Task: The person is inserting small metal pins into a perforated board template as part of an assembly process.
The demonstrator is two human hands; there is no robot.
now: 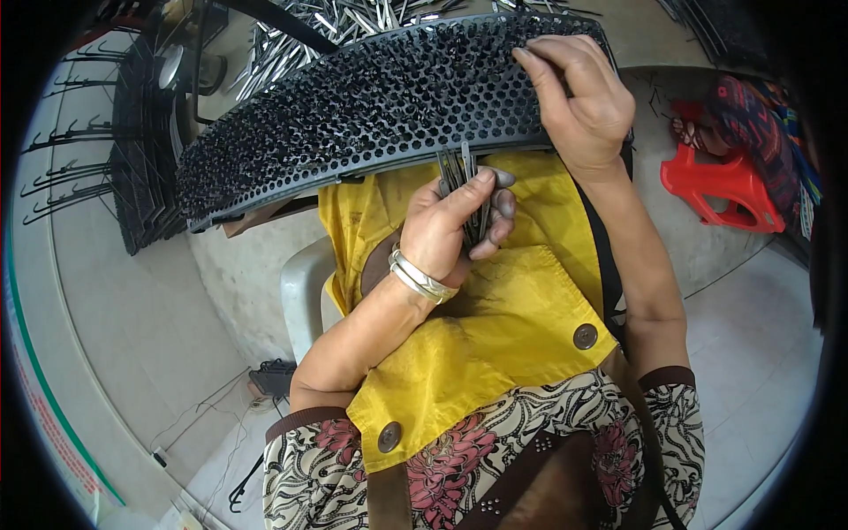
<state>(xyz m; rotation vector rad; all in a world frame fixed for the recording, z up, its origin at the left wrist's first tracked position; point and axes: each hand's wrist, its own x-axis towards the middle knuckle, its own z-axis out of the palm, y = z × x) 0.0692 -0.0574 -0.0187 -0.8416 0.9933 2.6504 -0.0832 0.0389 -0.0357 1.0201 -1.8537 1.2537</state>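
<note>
My left hand [455, 216] is closed around a bundle of slim metal strips [461, 168], their ends sticking up past the thumb. I hold them low, just in front of the near edge of a long black rack [495, 97] full of round holes. Dark pieces stand in many of the holes, densest toward the left and middle; holes at the right near side are bare. My right hand [583, 97] is over the rack's right end, thumb and forefinger pinched close together. Whatever is between those fingertips is too small to make out.
Behind the rack lies a heap of loose metal strips [300, 44]. Stacked black racks with hooks [146, 150] stand at the left, near a round tin [208, 72]. A red plastic stool [720, 190] and another person's patterned clothing [751, 115] are at the right. A yellow apron [495, 318] covers my lap.
</note>
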